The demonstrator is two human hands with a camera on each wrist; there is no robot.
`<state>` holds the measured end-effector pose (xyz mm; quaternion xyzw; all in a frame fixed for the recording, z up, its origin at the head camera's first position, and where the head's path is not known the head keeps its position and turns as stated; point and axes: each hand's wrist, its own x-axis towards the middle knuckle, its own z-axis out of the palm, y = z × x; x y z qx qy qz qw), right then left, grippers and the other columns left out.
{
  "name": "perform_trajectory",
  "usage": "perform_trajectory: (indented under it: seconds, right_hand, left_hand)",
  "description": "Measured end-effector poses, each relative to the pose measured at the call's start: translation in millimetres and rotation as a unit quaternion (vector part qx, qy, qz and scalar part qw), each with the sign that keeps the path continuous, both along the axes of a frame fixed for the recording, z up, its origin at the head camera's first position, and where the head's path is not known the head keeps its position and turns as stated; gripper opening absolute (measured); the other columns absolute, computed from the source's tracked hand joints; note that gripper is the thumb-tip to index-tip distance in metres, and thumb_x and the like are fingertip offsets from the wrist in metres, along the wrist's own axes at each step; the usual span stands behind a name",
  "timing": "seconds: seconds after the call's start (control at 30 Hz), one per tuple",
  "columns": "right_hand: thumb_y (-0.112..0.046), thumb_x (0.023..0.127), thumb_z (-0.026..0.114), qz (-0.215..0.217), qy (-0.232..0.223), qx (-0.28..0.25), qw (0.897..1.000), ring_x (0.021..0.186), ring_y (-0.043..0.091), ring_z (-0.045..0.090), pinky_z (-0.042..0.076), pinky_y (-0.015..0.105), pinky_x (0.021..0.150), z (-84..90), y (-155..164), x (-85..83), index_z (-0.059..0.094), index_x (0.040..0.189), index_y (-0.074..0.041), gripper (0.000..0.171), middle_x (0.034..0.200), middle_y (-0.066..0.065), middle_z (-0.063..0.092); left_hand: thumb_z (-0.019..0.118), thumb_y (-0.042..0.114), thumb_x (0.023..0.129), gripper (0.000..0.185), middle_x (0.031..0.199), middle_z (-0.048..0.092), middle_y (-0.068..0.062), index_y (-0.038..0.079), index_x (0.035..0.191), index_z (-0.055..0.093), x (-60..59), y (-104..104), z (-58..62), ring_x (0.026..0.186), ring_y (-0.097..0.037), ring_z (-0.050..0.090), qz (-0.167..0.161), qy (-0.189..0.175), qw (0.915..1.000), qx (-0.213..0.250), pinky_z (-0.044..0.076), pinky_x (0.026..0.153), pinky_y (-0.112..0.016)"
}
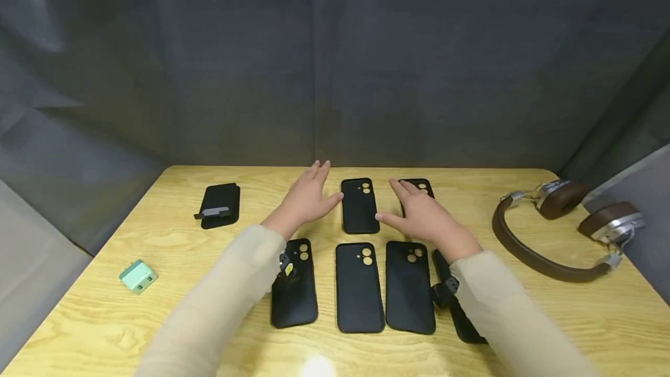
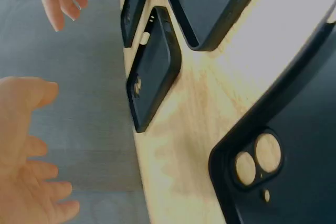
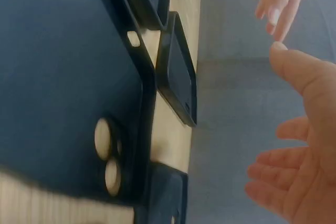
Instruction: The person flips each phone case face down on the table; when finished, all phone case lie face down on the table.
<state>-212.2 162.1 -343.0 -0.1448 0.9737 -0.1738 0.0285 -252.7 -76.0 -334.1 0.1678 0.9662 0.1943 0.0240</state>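
1. The table [image 1: 173, 237] I am looking down on is pale wood, with grey cloth hung behind its far edge.
2. Brown headphones [image 1: 562, 231] lie by the right edge, the biggest thing on the table.
3. My left hand [image 1: 306, 198] hovers near the far edge with its fingers straight and relaxed, gripping nothing (the left wrist view shows the palm [image 2: 23, 150] held clear of the wood).
4. My right hand [image 1: 421, 214] is just as open, fingers spread and nothing in its hold; it hangs over the far right phone case [image 1: 417, 186], and I cannot tell whether it touches it.
5. The far middle phone case [image 1: 359, 205] lies flat between the two hands, back side up, just beside both thumbs but apart from them as far as I can see.
6. Three more black cases sit in a row toward the near edge: a left case [image 1: 295, 284], a middle case [image 1: 358, 287] and a right case [image 1: 410, 287], the last two almost touching.
7. A black wallet [image 1: 220, 205] lies toward the far left corner.
8. A small green charger [image 1: 138, 276] sits near the left edge.
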Motion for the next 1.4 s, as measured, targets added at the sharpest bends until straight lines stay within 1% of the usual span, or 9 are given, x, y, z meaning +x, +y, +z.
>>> perform_trajectory:
  seconds: [0.17,0.4,0.53,0.73,0.87,0.97,1.13,1.3,1.4]
  right_hand:
    - [-0.051,0.088,0.054,-0.004,-0.023,-0.024,0.999,0.132,0.044,0.029,0.031,0.057,0.102,-12.8,-12,-8.5,0.017,0.148,-0.005,0.085,0.147,0.027,0.025]
    - [-0.036,0.088,0.062,-0.005,-0.044,-0.046,0.998,0.133,0.043,0.027,0.028,0.055,0.105,-26.5,-27,-17.6,0.021,0.146,0.000,0.079,0.144,0.027,0.031]
    - [-0.027,0.088,0.064,-0.016,-0.058,-0.061,0.996,0.127,0.040,0.038,0.033,0.051,0.103,-34.2,-32,-22.5,0.025,0.144,0.002,0.075,0.140,0.026,0.037]
    - [-0.018,0.086,0.066,-0.029,-0.072,-0.058,0.995,0.120,0.037,0.047,0.039,0.047,0.099,-45.1,-38,-26.7,0.033,0.141,0.003,0.068,0.133,0.025,0.045]
    - [-0.013,0.084,0.067,-0.021,-0.064,-0.045,0.997,0.101,0.030,0.054,0.045,0.041,0.088,-48.6,-42,-27.9,0.037,0.138,0.005,0.065,0.109,0.019,0.056]
    - [-0.010,0.083,0.068,-0.020,-0.064,-0.038,0.997,0.090,0.025,0.053,0.045,0.039,0.082,-49.9,-45,-28.7,0.039,0.137,0.005,0.063,0.098,0.015,0.055]
    - [-0.010,0.083,0.068,-0.024,-0.069,-0.029,0.997,0.101,0.028,0.055,0.045,0.041,0.090,-50.8,-48,-30.6,0.042,0.136,0.004,0.061,0.109,0.018,0.056]
    - [-0.011,0.083,0.068,-0.032,-0.072,-0.028,0.996,0.092,0.025,0.054,0.045,0.039,0.085,-50.3,-50,-30.7,0.044,0.134,0.004,0.059,0.094,0.012,0.055]
    - [-0.009,0.083,0.067,-0.036,-0.074,-0.028,0.996,0.098,0.028,0.055,0.044,0.040,0.089,-50.6,-51,-30.8,0.044,0.134,0.004,0.058,0.100,0.014,0.056]
  left_hand:
    - [0.055,0.037,0.091,0.076,0.154,0.012,-0.012,0.013,0.150,0.013,-12.9,8,-14.1,0.140,-0.030,0.019,-0.001,-0.033,0.9981,0.051,0.024,0.110,-0.044]
    - [0.059,0.023,0.091,0.072,0.152,0.021,-0.013,0.009,0.148,0.018,-22.8,15,-30.1,0.139,-0.028,0.021,0.017,-0.046,0.9934,0.104,0.021,0.112,-0.039]
    - [0.059,0.019,0.091,0.067,0.148,0.030,-0.014,0.008,0.147,0.023,-24.5,17,-38.0,0.134,-0.029,0.032,0.040,-0.072,0.9868,0.140,0.028,0.109,-0.039]
    - [0.059,0.012,0.091,0.063,0.143,0.038,-0.015,0.011,0.146,0.028,-22.0,20,-47.8,0.125,-0.030,0.046,0.069,-0.129,0.9722,0.183,0.046,0.091,-0.036]
    - [0.060,0.006,0.088,0.064,0.141,0.041,-0.017,0.008,0.145,0.031,-21.0,21,-50.9,0.124,-0.030,0.046,0.077,-0.138,0.9678,0.196,0.046,0.077,-0.031]
    - [0.061,0.002,0.086,0.064,0.140,0.043,-0.018,0.005,0.143,0.033,-21.9,22,-54.3,0.124,-0.030,0.047,0.076,-0.136,0.9680,0.197,0.047,0.086,-0.032]
    - [0.060,-0.001,0.086,0.063,0.139,0.043,-0.018,0.004,0.143,0.033,-23.7,23,-59.8,0.124,-0.029,0.046,0.079,-0.140,0.9637,0.213,0.041,0.099,-0.038]
    - [0.058,-0.005,0.085,0.063,0.140,0.042,-0.016,0.003,0.142,0.034,-25.2,25,-64.6,0.125,-0.028,0.045,0.091,-0.156,0.9492,0.257,0.041,0.099,-0.036]
    - [0.057,-0.009,0.084,0.063,0.140,0.042,-0.016,0.002,0.141,0.035,-26.3,26,-66.9,0.125,-0.028,0.045,0.101,-0.167,0.9366,0.291,0.042,0.099,-0.035]
